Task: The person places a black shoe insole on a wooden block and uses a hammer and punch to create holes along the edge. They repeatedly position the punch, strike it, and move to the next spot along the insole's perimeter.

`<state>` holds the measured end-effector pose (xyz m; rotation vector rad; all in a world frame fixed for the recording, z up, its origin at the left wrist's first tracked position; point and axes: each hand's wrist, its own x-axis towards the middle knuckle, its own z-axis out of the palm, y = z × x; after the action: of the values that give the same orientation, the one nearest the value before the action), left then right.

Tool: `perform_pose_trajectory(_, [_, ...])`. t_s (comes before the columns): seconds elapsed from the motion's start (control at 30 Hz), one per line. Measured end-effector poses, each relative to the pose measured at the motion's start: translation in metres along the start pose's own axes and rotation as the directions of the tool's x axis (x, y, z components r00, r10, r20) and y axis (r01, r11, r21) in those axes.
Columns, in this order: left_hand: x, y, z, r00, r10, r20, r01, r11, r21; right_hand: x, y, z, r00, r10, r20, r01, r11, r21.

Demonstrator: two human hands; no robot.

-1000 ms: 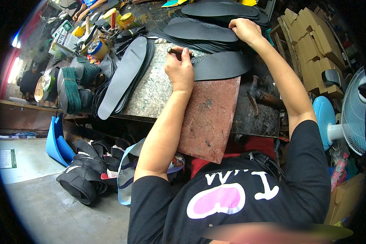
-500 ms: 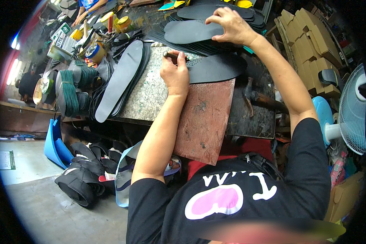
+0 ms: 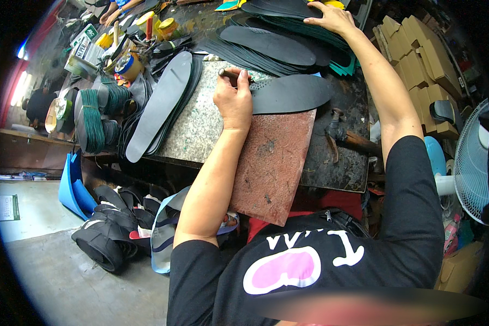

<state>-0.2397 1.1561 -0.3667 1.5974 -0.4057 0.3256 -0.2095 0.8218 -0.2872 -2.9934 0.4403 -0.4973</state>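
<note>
A flat black rubber shoe sole (image 3: 290, 93) lies across the far edge of a reddish-brown rectangular board (image 3: 274, 157), beside a speckled grey stone slab (image 3: 193, 127). The left hand (image 3: 233, 98) rests on the sole's near end, fingers clenched round a thin dark tool (image 3: 228, 73). The right hand (image 3: 328, 17) reaches far forward, arm extended, fingers spread flat on a stack of black soles (image 3: 277, 46). A hammer (image 3: 339, 136) lies right of the board.

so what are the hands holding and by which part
Left hand grips a thin tool by its shaft, over the black sole. Right hand lies flat on the sole stack, holding nothing.
</note>
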Motion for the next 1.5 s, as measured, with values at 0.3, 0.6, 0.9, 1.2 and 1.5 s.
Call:
perform_pose_trajectory(0.3, [0.002, -0.002, -0.001, 1.000, -0.027, -0.010, 0.026, 0.999, -0.024, -0.025, -0.047, -0.025, 0.986, -0.120, -0.113, 0.096, 0.975, -0.202])
perform_pose_trajectory(0.6, [0.010, 0.000, -0.014, 0.971, -0.155, -0.180, 0.083, 0.932, -0.352, -0.159, -0.092, -0.042, 0.725, -0.503, 0.471, 0.472, 0.860, 0.193])
perform_pose_trajectory(0.9, [0.020, 0.040, -0.024, 0.973, 0.074, -0.218, -0.148, 0.927, -0.345, -0.133, -0.069, -0.072, 0.845, -0.493, -0.205, 0.514, 0.856, 0.059])
perform_pose_trajectory(1.2, [-0.003, 0.016, -0.011, 0.949, -0.309, 0.058, 0.311, 0.897, -0.314, -0.054, -0.043, -0.055, 0.846, -0.376, -0.379, 0.196, 0.879, -0.434])
perform_pose_trajectory(1.5, [-0.005, -0.001, -0.005, 0.958, -0.268, 0.102, 0.286, 0.922, -0.262, -0.078, -0.070, -0.025, 0.659, -0.504, -0.557, 0.350, 0.862, -0.366])
